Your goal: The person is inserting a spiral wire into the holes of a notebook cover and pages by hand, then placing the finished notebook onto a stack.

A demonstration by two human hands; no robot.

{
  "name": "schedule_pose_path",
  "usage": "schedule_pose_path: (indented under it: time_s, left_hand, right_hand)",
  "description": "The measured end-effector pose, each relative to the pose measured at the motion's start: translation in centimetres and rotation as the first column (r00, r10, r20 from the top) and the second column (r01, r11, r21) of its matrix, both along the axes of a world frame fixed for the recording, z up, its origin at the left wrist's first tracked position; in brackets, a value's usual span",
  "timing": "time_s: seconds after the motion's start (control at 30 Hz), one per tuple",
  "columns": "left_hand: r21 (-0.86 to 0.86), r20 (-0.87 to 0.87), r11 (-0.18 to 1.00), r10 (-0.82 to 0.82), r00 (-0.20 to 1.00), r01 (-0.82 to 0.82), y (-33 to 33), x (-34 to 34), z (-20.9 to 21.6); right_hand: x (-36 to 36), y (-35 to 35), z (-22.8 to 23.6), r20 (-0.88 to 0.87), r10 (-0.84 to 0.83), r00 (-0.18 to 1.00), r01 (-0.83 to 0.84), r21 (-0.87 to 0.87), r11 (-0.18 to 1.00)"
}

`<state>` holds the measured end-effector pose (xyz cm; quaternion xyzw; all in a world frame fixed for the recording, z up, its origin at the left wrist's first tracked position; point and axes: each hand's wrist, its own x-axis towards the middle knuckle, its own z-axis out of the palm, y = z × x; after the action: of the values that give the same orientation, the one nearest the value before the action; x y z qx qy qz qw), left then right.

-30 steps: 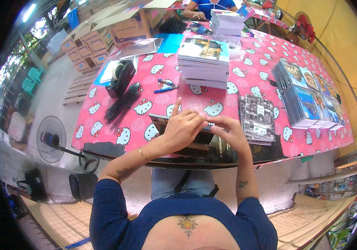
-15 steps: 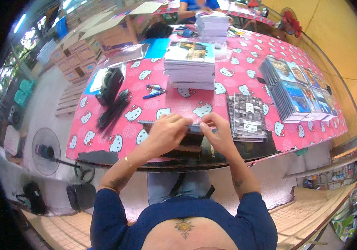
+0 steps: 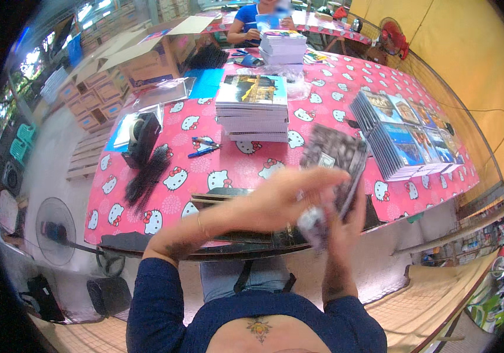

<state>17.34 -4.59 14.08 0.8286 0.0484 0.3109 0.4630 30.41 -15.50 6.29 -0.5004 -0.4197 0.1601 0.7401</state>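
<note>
Right fingers (image 3: 356, 214) now clamp the raised gray notebook (image 3: 329, 145); left fingers (image 3: 327, 178) blurred, state unclear.

Book stack (image 3: 252, 110) left of apparent notebook (image 3: 334, 146)

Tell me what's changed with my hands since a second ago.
Both hands left the book at the table edge and moved right. Your right hand has taken hold of the grey notebook, which lay flat and is now tilted; your left hand reaches across it, blurred. The tall stack, pens and tape dispenser stayed put.
</note>
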Motion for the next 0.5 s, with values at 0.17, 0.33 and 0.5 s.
schedule_pose_path:
  time_s: [0.17,0.33,0.5]
  left_hand:
    - [0.664,0.183,0.489,0.627,0.757,-0.565,19.8,-0.6,-5.9]
    - [0.831,0.145,0.310,0.682,0.717,-0.462,24.7,-2.6,-9.6]
    - [0.844,0.086,0.338,0.680,0.728,-0.416,23.5,-2.6,-8.0]
  right_hand:
    - [14.2,1.3,-0.5,-0.068,0.110,0.992,-0.109,0.016,0.994]
    - [15.6,3.3,5.8,0.785,0.065,0.616,0.269,-0.287,0.919]
    - [15.5,6.0,7.8,0.977,0.211,-0.026,0.489,-0.172,0.855]
